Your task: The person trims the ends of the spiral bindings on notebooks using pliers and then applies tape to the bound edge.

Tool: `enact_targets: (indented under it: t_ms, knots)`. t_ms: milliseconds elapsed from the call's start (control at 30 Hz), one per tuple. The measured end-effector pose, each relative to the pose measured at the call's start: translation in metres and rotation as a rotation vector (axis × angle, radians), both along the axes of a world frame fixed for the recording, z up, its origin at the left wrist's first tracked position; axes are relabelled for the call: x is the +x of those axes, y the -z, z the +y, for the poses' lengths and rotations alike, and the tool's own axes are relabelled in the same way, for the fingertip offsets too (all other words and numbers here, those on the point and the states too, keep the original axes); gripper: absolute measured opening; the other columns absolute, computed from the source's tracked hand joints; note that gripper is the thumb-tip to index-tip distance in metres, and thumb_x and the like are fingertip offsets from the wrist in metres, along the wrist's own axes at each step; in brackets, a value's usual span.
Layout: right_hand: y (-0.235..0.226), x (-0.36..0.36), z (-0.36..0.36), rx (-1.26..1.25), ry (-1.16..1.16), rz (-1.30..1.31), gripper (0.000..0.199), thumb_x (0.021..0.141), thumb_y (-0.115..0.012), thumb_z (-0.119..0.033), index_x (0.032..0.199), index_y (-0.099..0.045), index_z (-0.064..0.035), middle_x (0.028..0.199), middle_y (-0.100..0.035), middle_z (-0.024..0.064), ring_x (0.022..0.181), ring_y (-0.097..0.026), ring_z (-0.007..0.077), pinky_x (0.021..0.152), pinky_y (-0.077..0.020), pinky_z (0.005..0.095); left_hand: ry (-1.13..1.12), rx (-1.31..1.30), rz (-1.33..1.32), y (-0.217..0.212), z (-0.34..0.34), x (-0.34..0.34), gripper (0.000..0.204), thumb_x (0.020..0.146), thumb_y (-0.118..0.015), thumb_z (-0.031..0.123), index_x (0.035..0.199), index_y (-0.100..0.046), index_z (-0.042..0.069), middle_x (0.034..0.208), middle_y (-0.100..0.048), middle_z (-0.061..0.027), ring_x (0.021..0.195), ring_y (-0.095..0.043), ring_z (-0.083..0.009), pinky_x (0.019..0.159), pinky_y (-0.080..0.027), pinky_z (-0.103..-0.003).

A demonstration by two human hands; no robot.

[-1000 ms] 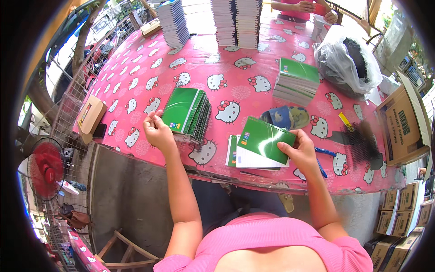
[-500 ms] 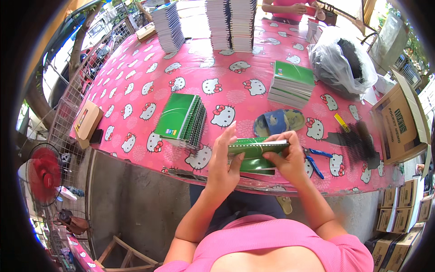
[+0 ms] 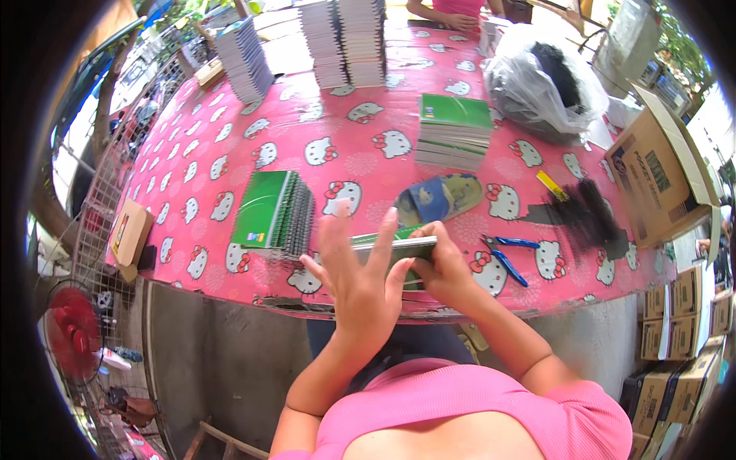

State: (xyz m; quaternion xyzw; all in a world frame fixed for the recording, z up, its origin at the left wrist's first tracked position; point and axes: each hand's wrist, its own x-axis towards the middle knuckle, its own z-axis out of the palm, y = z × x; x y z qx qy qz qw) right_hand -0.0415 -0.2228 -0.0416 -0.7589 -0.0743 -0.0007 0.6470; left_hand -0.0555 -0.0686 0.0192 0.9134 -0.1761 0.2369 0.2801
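Observation:
I hold a green notebook (image 3: 400,247) edge-on above the near table edge. My right hand (image 3: 445,268) grips its right end. My left hand (image 3: 356,272) lies flat against its near side with the fingers spread upward. To the left on the pink cartoon-cat tablecloth (image 3: 222,153) lies a stack of green spiral-bound notebooks (image 3: 274,213). Just beyond my hands lies a blue and yellow cap-like item (image 3: 438,198). Blue-handled pliers (image 3: 507,257) lie right of my right hand.
Another stack of green notebooks (image 3: 454,130) sits mid-table, tall stacks (image 3: 343,42) at the far edge. A plastic bag (image 3: 540,80), black spiral coils (image 3: 586,215) and an open cardboard box (image 3: 655,172) are at right. A red fan (image 3: 70,333) stands lower left. Another person's arm (image 3: 452,9) rests opposite.
My left hand left the spiral-bound stack and came to the notebook. The notebook was lifted off the table, turned edge-on, and is held between both hands.

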Motion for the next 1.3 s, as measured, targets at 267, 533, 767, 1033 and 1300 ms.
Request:
enact_targets:
  t_ms: [267, 533, 767, 1033, 1300]
  knots:
    - [0.01, 0.003, -0.204, -1.04, 0.816, -0.1, 0.022, 0.074, -0.074, -0.013, 0.09, -0.064, -0.0013, 0.094, -0.061, 0.0176, 0.088, -0.061, 0.0329, 0.077, -0.0488, 0.0418, 0.188, -0.101, 0.048, -0.008, 0.0, 0.019, 0.015, 0.076, -0.073, 0.016, 0.092, -0.073, 0.018, 0.084, -0.066, 0.0049, 0.083, -0.055, -0.0171, 0.084, -0.032, -0.045]
    - [-0.025, -0.002, -0.168, -0.771, 0.501, -0.372, 0.024, 0.078, -0.063, 0.005, 0.101, -0.066, 0.0005, 0.092, -0.062, 0.013, 0.078, -0.064, 0.0221, 0.066, -0.052, 0.0311, 0.147, -0.168, 0.037, -0.003, -0.011, 0.019, 0.021, 0.074, -0.076, 0.016, 0.095, -0.073, 0.012, 0.086, -0.068, 0.0005, 0.088, -0.056, -0.0168, 0.087, -0.032, -0.036]
    - [-0.066, -0.022, -0.057, -0.326, 0.159, -0.386, 0.026, 0.074, -0.071, 0.005, 0.098, -0.071, -0.0044, 0.087, -0.063, 0.0082, 0.077, -0.062, 0.0157, 0.064, -0.0499, 0.0276, 0.172, -0.252, 0.019, 0.0, -0.01, 0.023, 0.019, 0.072, -0.079, 0.013, 0.089, -0.072, 0.007, 0.084, -0.067, -0.0032, 0.087, -0.057, -0.019, 0.082, -0.04, -0.033]
    - [-0.075, -0.001, -0.068, -0.244, -0.099, -0.28, 0.02, 0.076, -0.07, 0.003, 0.095, -0.067, -0.0029, 0.086, -0.061, 0.0066, 0.076, -0.061, 0.0148, 0.064, -0.0483, 0.0275, 0.192, -0.296, -0.041, 0.003, -0.011, 0.02, 0.019, 0.069, -0.08, 0.011, 0.085, -0.072, 0.005, 0.083, -0.066, -0.0049, 0.083, -0.056, -0.0202, 0.075, -0.044, -0.032]
    - [-0.076, -0.002, -0.054, -0.619, 0.002, -0.648, 0.015, 0.083, -0.067, -0.014, 0.094, -0.06, -0.0071, 0.078, -0.055, 0.0054, 0.063, -0.06, 0.0232, 0.053, -0.0462, 0.0349, 0.197, -0.305, -0.037, 0.004, -0.012, 0.019, 0.022, 0.07, -0.079, 0.006, 0.09, -0.072, 0.005, 0.086, -0.066, -0.0059, 0.084, -0.056, -0.0215, 0.075, -0.044, -0.033]
